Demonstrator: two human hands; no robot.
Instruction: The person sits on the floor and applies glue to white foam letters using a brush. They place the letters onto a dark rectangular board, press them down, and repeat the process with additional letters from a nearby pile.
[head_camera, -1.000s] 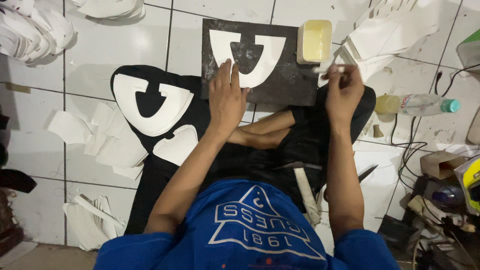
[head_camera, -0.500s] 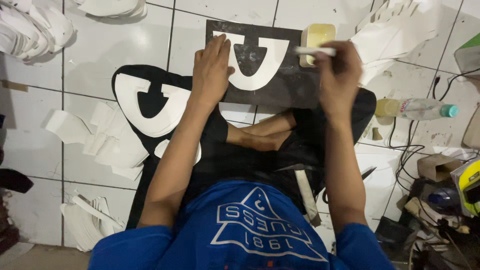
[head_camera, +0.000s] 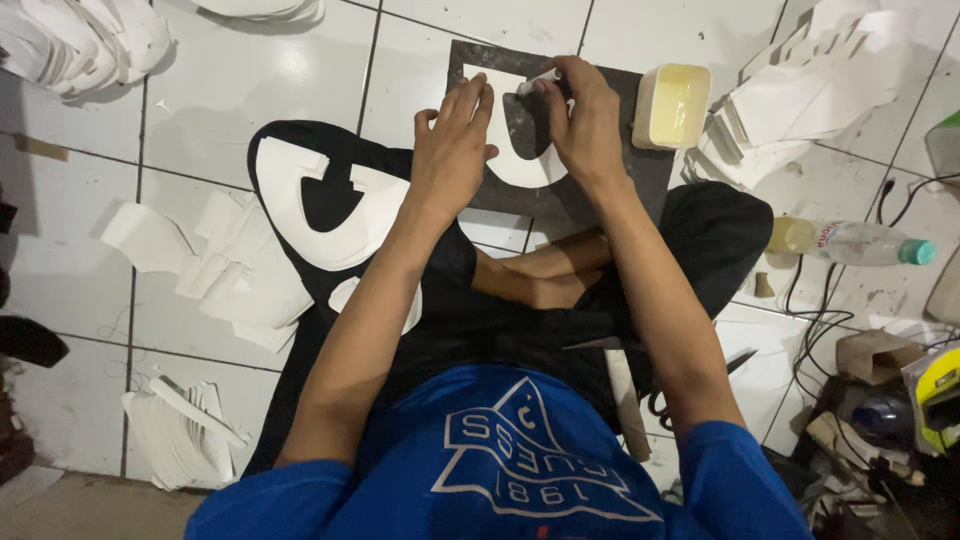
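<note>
Your left hand (head_camera: 455, 145) lies flat on the white cut-out piece (head_camera: 525, 165), fingers spread a little and pressing down on its left arm. Your right hand (head_camera: 580, 115) is bent over the top of the same piece, with its fingertips pinched on a small pale thing; I cannot tell what that thing is. The white piece is shaped like a wide U and lies on the dark board (head_camera: 650, 175) right in front of you.

Now from big to small. You sit on the white tile floor (head_camera: 250, 70) with your legs crossed, in a blue shirt (head_camera: 500, 470) and black trousers (head_camera: 720, 240). A black sheet (head_camera: 300, 300) lies by your left knee, and on it sits a bigger white shape (head_camera: 335, 205) with a dark hole in the middle. Stacks of white pieces (head_camera: 810, 85) are piled at the far right, just beside the board. More white pieces (head_camera: 60, 45) are heaped in the far left corner. Loose white scraps (head_camera: 225, 270) lie on the tiles on your left, and another pile (head_camera: 185, 435) lies nearer to you on that side. A clear plastic bottle (head_camera: 850, 242) with a green cap lies on its side on your right. A pale yellow tub (head_camera: 672, 105) stands at the right edge of the board, close to your right hand. Black cables (head_camera: 820, 320) curl on the floor near the bottle.
</note>
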